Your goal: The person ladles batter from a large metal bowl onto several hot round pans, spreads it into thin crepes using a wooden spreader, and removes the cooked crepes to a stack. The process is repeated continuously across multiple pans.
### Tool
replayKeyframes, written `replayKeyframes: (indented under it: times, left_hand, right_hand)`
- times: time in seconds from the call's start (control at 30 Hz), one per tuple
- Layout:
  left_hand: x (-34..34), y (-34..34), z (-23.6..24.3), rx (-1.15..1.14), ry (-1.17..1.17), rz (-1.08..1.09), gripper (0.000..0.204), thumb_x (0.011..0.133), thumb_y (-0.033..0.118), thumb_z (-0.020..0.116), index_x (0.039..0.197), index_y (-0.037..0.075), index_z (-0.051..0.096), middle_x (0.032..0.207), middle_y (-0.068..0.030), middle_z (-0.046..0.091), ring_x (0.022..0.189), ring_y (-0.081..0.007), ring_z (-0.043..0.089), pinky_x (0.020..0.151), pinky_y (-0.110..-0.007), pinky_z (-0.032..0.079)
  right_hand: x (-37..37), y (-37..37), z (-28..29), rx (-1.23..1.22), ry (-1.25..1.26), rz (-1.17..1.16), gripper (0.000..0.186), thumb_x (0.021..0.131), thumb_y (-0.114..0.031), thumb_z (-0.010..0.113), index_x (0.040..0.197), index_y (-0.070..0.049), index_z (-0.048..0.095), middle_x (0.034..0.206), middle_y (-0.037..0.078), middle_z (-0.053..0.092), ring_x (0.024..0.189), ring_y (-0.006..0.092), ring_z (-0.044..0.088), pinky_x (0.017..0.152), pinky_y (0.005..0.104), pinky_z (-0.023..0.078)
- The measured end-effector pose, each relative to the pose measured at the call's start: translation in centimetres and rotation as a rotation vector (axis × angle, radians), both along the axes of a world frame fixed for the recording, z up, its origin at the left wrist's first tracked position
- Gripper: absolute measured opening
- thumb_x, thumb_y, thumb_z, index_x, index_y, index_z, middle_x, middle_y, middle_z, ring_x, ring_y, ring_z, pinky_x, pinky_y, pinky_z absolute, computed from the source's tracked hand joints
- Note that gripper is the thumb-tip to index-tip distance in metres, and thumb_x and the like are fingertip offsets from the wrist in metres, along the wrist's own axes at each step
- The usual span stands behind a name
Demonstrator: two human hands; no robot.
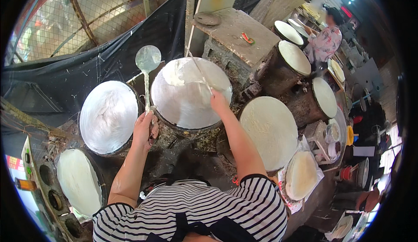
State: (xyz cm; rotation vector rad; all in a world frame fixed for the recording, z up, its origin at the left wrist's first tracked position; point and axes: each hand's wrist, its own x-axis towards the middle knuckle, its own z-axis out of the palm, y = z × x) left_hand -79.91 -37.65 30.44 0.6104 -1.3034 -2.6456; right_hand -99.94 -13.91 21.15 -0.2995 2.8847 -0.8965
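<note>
My left hand [145, 129] is closed round the batter-coated handle of a ladle [148, 58], whose wide round bowl points away from me beyond the griddles. In my right hand [220, 102] is a thin stick [199, 69], slanting over the large round griddle [187, 105] in front of me. A pale patch of wet batter [173, 73] lies on the far left of that griddle; the rest of its surface looks grey and thinly smeared. To its left stands a bare, shiny griddle [108, 116]. On the right, a griddle carries a pale pancake [269, 131].
Another pale round [79, 182] sits at the lower left. A finished stack of pancakes [301, 175] rests on plastic at the right. Beyond are more drum stoves [294, 57] and a co-worker [325, 41]. A stone slab [244, 35] and black sheeting [78, 72] border the far side.
</note>
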Motion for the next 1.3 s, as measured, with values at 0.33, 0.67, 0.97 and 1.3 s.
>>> replayKeyframes:
  times: [0.33, 0.67, 0.97, 1.3]
  left_hand:
    - [0.4, -1.6, -0.1, -0.004, -0.027, 0.041, 0.017, 0.092, 0.020, 0.051, 0.081, 0.009, 0.044, 0.065, -0.0005, 0.047, 0.039, -0.0085, 0.039, 0.032, -0.023, 0.032]
    - [0.5, -1.4, 1.0, -0.047, -0.065, 0.070, 0.022, 0.095, 0.023, 0.046, 0.079, 0.008, 0.042, 0.062, -0.0001, 0.042, 0.039, -0.0078, 0.037, 0.031, -0.022, 0.031]
    - [2.1, -1.3, 0.3, -0.019, -0.097, 0.136, 0.018, 0.094, 0.022, 0.048, 0.083, 0.008, 0.045, 0.064, -0.0003, 0.044, 0.038, -0.0083, 0.036, 0.032, -0.023, 0.031]
    - [5.3, 1.1, 1.2, -0.079, -0.139, 0.265, 0.022, 0.095, 0.023, 0.046, 0.081, 0.007, 0.042, 0.064, -0.0006, 0.042, 0.037, -0.0077, 0.036, 0.030, -0.021, 0.032]
  right_hand:
    - [0.0, 4.1, -2.6, -0.173, -0.188, 0.402, 0.037, 0.084, -0.026, 0.052, 0.121, -0.020, 0.057, 0.103, 0.017, 0.063, 0.095, 0.0315, 0.061, 0.080, 0.0372, 0.047]
    - [-8.2, 0.5, 4.8, 0.164, -0.002, 0.260, 0.037, 0.084, -0.023, 0.047, 0.119, -0.025, 0.058, 0.099, 0.014, 0.064, 0.090, 0.0287, 0.061, 0.078, 0.0371, 0.047]
    - [-9.5, 7.5, 3.3, -0.030, -0.508, 0.554, 0.041, 0.079, -0.014, 0.055, 0.120, -0.012, 0.059, 0.078, 0.004, 0.064, 0.067, 0.0080, 0.053, 0.063, 0.0245, 0.044]
    - [-15.0, 0.4, 4.4, 0.161, -0.617, 0.741, 0.041, 0.080, -0.017, 0.055, 0.121, -0.012, 0.057, 0.072, 0.002, 0.060, 0.062, 0.0140, 0.053, 0.058, 0.0288, 0.044]
